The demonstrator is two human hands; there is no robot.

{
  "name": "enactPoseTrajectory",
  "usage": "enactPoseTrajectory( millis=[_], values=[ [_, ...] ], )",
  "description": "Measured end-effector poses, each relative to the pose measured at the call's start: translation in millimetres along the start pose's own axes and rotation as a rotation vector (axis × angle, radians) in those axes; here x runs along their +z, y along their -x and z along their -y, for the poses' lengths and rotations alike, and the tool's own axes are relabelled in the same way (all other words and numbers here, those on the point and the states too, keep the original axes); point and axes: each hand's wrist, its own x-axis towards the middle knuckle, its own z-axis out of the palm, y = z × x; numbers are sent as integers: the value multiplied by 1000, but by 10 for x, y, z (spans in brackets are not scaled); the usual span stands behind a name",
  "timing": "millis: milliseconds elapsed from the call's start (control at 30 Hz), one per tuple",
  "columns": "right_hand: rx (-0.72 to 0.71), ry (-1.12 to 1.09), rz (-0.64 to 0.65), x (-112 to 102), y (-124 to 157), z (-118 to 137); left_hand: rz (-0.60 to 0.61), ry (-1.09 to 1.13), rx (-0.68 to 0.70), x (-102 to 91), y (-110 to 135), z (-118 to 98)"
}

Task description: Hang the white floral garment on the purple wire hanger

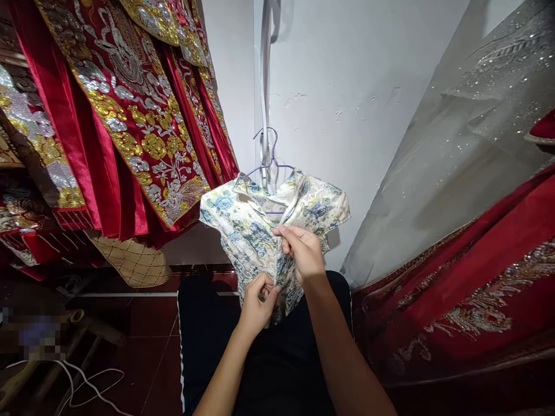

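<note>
A short-sleeved floral blouse [245, 216], cream with blue and yellow flowers, hangs by its shoulders from a thin purple wire hanger [274, 163] in front of me. My right hand [301, 248] pinches the front edge of the blouse just below the V of the collar. Lower on the same front edge, my left hand [260, 297] closes thumb and fingers on the cloth. Between the two hands the front edge runs nearly straight. The lower end of the blouse hangs over my dark trousers and is partly hidden by my left hand.
At left hang red garments [151, 144] with gold and silver embroidery. On the right are a sheer, glittering cover [416, 144] and a red beaded garment [477, 277]. A white cable [87, 381] lies at lower left by a wooden stool [82, 341]. Behind stands a white wall [347, 69].
</note>
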Motion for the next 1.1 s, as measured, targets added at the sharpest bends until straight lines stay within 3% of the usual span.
enactPoseTrajectory(
  millis=[1100],
  values=[
    [-117, -28, 13, 2, -462, 189, 41, 39, -19, 45, 39, -1]
  ],
)
